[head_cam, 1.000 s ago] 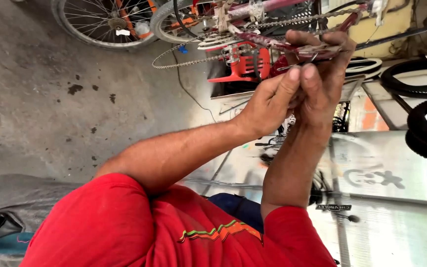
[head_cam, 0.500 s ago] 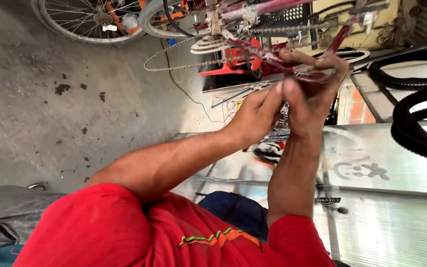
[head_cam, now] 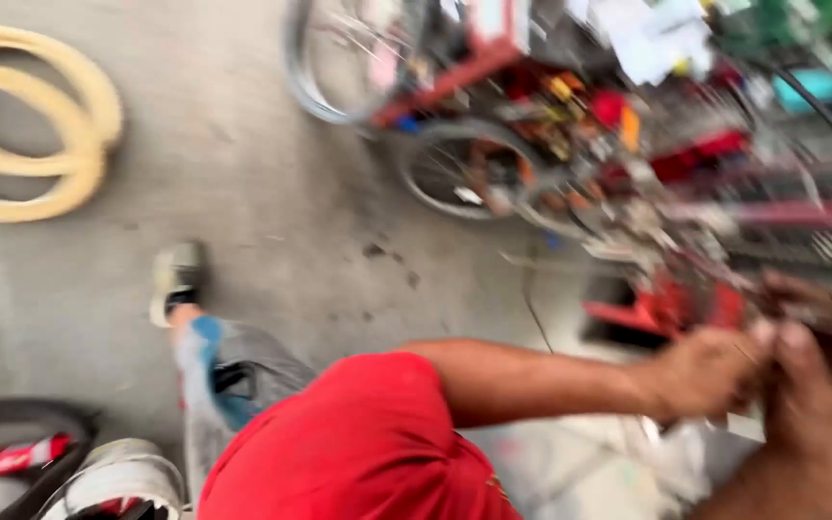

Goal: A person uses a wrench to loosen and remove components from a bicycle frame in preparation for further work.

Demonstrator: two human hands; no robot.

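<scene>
The view is heavily blurred. My left hand (head_cam: 715, 371) and my right hand (head_cam: 811, 385) are pressed together at the right edge, fingers closed on a thin metal part (head_cam: 772, 337) too blurred to make out. Both bare forearms reach out from my red shirt (head_cam: 358, 443). Just above the hands stands a red bicycle frame (head_cam: 666, 303) with chain and small parts.
A bicycle wheel (head_cam: 464, 169) and cluttered red bicycle parts fill the upper right. Cream tyres (head_cam: 40, 135) lie at the top left on the concrete floor (head_cam: 272, 212). My leg and shoe (head_cam: 177, 279) stretch left. Black tyres (head_cam: 21, 433) lie at the bottom left.
The view has swung, so my hands now sit at the right edge and more floor, the cream tyres and my shoe show. My hands stay pressed together. The picture has become blurred.
</scene>
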